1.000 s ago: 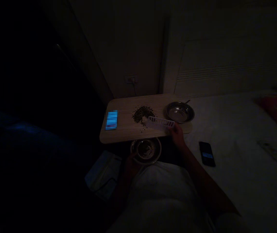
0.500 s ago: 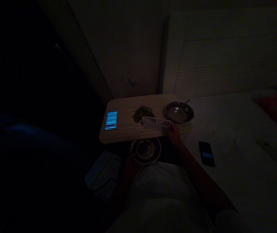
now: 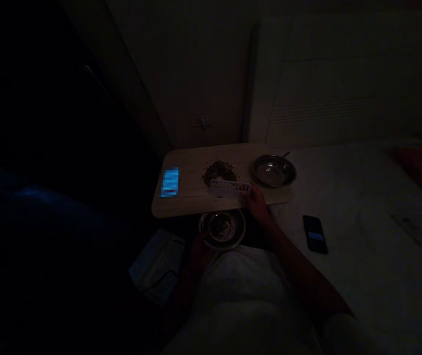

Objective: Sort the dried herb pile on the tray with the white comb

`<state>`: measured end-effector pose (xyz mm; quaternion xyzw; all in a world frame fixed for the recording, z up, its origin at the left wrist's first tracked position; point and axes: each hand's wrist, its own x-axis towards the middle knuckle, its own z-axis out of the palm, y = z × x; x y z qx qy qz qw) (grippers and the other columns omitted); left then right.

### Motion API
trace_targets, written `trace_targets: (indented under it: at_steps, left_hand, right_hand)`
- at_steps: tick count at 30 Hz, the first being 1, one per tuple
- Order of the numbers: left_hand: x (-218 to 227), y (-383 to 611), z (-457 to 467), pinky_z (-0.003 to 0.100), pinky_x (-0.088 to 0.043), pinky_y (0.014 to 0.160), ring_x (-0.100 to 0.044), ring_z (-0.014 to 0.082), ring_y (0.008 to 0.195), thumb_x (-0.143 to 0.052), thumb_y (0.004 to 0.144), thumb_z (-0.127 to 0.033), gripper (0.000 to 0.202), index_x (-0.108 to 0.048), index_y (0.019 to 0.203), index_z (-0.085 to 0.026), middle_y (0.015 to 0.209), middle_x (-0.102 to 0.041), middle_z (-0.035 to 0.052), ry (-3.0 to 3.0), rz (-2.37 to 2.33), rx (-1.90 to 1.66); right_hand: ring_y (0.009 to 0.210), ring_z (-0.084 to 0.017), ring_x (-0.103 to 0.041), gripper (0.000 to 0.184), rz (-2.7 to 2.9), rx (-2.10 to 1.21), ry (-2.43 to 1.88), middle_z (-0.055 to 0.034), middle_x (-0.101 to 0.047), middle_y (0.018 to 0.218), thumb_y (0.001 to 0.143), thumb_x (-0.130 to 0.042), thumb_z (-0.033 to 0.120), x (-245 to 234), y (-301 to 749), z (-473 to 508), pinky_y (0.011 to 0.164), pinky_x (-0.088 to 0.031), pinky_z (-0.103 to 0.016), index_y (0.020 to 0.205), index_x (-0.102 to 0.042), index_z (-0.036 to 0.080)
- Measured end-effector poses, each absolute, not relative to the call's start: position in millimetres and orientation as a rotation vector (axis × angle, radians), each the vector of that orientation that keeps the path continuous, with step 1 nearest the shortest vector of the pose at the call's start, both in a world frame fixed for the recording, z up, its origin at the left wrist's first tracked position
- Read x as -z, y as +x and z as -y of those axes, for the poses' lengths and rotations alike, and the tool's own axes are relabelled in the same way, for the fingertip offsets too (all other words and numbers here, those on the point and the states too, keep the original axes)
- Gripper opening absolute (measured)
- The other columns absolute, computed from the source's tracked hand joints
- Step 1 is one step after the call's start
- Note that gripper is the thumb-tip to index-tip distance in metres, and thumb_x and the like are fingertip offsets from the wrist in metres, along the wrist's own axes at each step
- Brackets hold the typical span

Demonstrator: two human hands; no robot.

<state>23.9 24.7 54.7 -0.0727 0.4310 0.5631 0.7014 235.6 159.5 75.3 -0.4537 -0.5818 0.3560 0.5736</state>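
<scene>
Dim tabletop (image 3: 187, 197): right hand (image 3: 258, 203), fingers pinching a slotted strip (image 3: 229, 192), has slid left, fronting the heap (image 3: 221, 168) beyond them; left hand (image 3: 200, 250) touches a bowl (image 3: 240, 236), finger spread unclear.

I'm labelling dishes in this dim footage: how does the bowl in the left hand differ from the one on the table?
The near bowl is held in the left hand; the far bowl stands on the table. The near bowl shows dark patches inside; the far bowl looks paler inside, with a thin handle at its rim. Both are round and shiny.
</scene>
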Motion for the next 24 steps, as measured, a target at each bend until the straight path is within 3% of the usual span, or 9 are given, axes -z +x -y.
trace_targets:
  at_steps: [4, 8, 12, 17, 21, 24]
  left_hand:
    - [-54, 23, -25, 0.051, -0.054, 0.106, -0.078, 0.0321, 0.098, -0.058, 0.086, -0.015, 0.053, -0.062, 0.139, -0.010, 0.101, -0.082, 0.0139, -0.185, -0.959, -1.221]
    - [-51, 23, -25, 0.049, -0.052, 0.108, -0.077, 0.0309, 0.101, -0.059, 0.086, -0.013, 0.048, -0.065, 0.133, -0.009, 0.103, -0.082, 0.0144, -0.153, -0.915, -1.242]
    - [-47, 22, -25, 0.055, -0.050, 0.110, -0.075, 0.0333, 0.109, -0.060, 0.085, -0.016, 0.041, -0.069, 0.124, -0.011, 0.107, -0.081, 0.0159, -0.150, -0.920, -1.231]
    - [-48, 20, -23, 0.053, -0.049, 0.112, -0.071, 0.0343, 0.118, -0.063, 0.083, -0.014, 0.044, -0.070, 0.126, -0.011, 0.114, -0.079, 0.0161, -0.159, -0.849, -1.231]
    - [-48, 20, -23, 0.054, -0.048, 0.113, -0.073, 0.0343, 0.114, -0.062, 0.084, -0.016, 0.041, -0.071, 0.123, -0.011, 0.115, -0.079, 0.0169, -0.131, -0.833, -1.242]
    - [-45, 21, -23, 0.050, -0.048, 0.113, -0.074, 0.0309, 0.110, -0.062, 0.084, -0.015, 0.037, -0.074, 0.119, -0.015, 0.108, -0.081, 0.0128, -0.111, -0.877, -1.277]
  right_hand:
    - [0.096, -0.025, -0.068, 0.035, 1.374, -0.866, -1.063, -0.0043, -0.076, 0.102, 0.085, -0.067, 0.054, -75, 232, -159, 0.094, -0.056, -0.042, 0.103, -0.071, 0.025]
    - [0.091, -0.024, -0.068, 0.032, 1.385, -0.898, -1.057, -0.0036, -0.076, 0.098, 0.085, -0.067, 0.052, -77, 231, -156, 0.090, -0.057, -0.041, 0.101, -0.071, 0.024]
    - [0.089, -0.023, -0.066, 0.029, 1.431, -0.934, -1.025, -0.0028, -0.074, 0.095, 0.087, -0.066, 0.050, -80, 233, -153, 0.087, -0.057, -0.039, 0.099, -0.070, 0.024]
    - [0.084, -0.022, -0.064, 0.029, 1.422, -0.981, -1.031, -0.0020, -0.072, 0.090, 0.083, -0.068, 0.052, -79, 237, -149, 0.083, -0.057, -0.039, 0.094, -0.070, 0.025]
    - [0.085, -0.022, -0.065, 0.031, 1.402, -1.067, -1.011, -0.0016, -0.072, 0.091, 0.079, -0.073, 0.052, -81, 240, -147, 0.083, -0.058, -0.039, 0.093, -0.070, 0.025]
    - [0.085, -0.021, -0.065, 0.030, 1.402, -1.121, -0.991, -0.0012, -0.073, 0.092, 0.077, -0.077, 0.049, -83, 244, -143, 0.084, -0.057, -0.038, 0.092, -0.072, 0.024]
